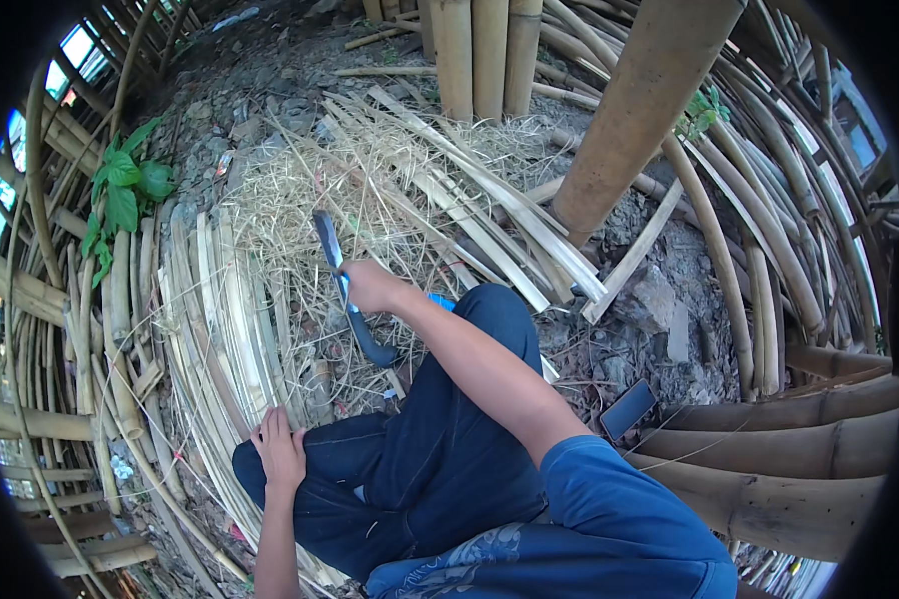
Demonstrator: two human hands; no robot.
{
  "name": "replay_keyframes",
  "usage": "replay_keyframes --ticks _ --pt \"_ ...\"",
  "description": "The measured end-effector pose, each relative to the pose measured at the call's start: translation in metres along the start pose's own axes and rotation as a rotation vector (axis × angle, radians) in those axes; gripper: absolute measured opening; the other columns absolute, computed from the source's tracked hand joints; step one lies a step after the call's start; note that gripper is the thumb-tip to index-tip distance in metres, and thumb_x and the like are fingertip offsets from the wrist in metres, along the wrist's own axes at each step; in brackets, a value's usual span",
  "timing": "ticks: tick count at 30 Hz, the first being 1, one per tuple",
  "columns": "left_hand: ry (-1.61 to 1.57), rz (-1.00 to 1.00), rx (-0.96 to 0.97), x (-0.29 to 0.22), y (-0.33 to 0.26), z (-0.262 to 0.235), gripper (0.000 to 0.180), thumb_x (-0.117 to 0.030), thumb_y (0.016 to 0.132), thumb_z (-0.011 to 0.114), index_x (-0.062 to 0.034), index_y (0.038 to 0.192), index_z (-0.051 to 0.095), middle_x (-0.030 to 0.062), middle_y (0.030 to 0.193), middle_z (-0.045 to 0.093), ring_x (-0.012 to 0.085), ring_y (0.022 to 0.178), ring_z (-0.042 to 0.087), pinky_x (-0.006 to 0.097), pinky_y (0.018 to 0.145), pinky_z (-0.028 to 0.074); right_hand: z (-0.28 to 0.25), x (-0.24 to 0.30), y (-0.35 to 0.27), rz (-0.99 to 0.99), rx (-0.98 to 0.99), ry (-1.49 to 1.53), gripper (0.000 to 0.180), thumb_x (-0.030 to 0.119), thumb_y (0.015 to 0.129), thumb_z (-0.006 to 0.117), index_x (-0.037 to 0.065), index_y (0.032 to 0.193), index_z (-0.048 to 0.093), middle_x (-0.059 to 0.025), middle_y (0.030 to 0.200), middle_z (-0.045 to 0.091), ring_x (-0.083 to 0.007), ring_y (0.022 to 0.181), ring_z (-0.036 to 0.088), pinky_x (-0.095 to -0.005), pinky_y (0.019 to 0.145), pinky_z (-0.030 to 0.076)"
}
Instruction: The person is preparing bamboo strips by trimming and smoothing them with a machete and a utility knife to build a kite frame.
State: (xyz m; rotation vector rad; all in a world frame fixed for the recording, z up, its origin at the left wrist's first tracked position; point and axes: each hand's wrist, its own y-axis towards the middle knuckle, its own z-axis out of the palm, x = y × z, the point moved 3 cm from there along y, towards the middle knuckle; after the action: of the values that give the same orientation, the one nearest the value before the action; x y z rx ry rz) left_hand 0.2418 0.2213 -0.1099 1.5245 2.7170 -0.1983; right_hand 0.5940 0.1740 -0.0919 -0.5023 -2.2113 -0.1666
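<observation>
My right hand (372, 287) is closed around a knife (329, 240) with a long blade and a dark, hooked handle end. The blade points away from me, above the straw-like bamboo shavings (280, 190). My left hand (282, 454) lies beside my bent left knee, fingers stretched out over the ends of long, pale split bamboo strips (245, 319). Whether those fingertips press on a strip is hard to see. More split strips (489, 205) lie in a slanting heap beyond my right knee.
Thick upright bamboo poles (641, 110) stand ahead and to the right. A phone (628, 409) lies on the ground by my right elbow, near stacked thick bamboo (769, 509). Rocks (644, 299) sit at the right. A leafy plant (122, 180) grows by the bamboo fence at the left.
</observation>
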Motion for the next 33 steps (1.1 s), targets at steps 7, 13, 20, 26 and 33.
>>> replay_keyframes --ticks 7,13,20,26,33 --pt "-0.031 -0.151 -0.241 -0.002 0.020 0.024 0.043 -0.018 0.093 0.056 -0.0002 0.132 0.049 0.0157 0.116 0.060 0.0308 0.114 0.053 0.044 0.098 0.033 0.130 -0.025 -0.028 -0.141 0.507 -0.339 0.027 0.006 0.071 0.070 0.003 0.097 0.068 -0.0198 0.101 0.068 -0.0350 0.098 0.066 -0.0410 0.082 0.053" --pt "-0.149 -0.233 -0.245 0.003 0.017 0.025 0.040 -0.019 0.093 0.056 0.0004 0.127 0.052 0.0158 0.111 0.062 0.0302 0.106 0.057 0.043 0.093 0.034 0.122 -0.020 -0.027 -0.124 0.540 -0.397 0.029 0.013 0.073 0.072 0.004 0.100 0.070 -0.0173 0.104 0.069 -0.0312 0.100 0.066 -0.0399 0.082 0.054" --pt "-0.183 -0.282 -0.290 0.011 0.010 0.016 0.034 -0.019 0.092 0.057 -0.0010 0.122 0.056 0.0132 0.104 0.064 0.0285 0.095 0.060 0.041 0.090 0.035 -0.056 0.023 -0.009 0.059 -0.229 -0.162 0.032 0.027 0.087 0.064 0.000 0.103 0.063 -0.0215 0.099 0.068 -0.0375 0.096 0.066 -0.0478 0.086 0.050" --pt "-0.207 -0.264 -0.254 0.013 0.021 0.028 0.033 -0.021 0.091 0.057 -0.0022 0.118 0.057 0.0113 0.102 0.064 0.0267 0.093 0.061 0.042 0.090 0.036 -0.201 -0.111 -0.059 0.558 -0.848 -0.532 0.024 0.006 0.086 0.057 -0.005 0.108 0.058 -0.0198 0.112 0.061 -0.0360 0.109 0.055 -0.0429 0.093 0.046" --pt "-0.226 -0.297 -0.188 0.013 0.020 0.022 0.032 -0.023 0.092 0.057 -0.0045 0.118 0.058 0.0093 0.100 0.065 0.0258 0.092 0.062 0.042 0.090 0.036 -0.197 -0.164 -0.081 0.613 -0.470 -0.713 0.022 0.002 0.079 0.057 -0.001 0.100 0.062 -0.0235 0.107 0.065 -0.0380 0.099 0.064 -0.0461 0.080 0.054"
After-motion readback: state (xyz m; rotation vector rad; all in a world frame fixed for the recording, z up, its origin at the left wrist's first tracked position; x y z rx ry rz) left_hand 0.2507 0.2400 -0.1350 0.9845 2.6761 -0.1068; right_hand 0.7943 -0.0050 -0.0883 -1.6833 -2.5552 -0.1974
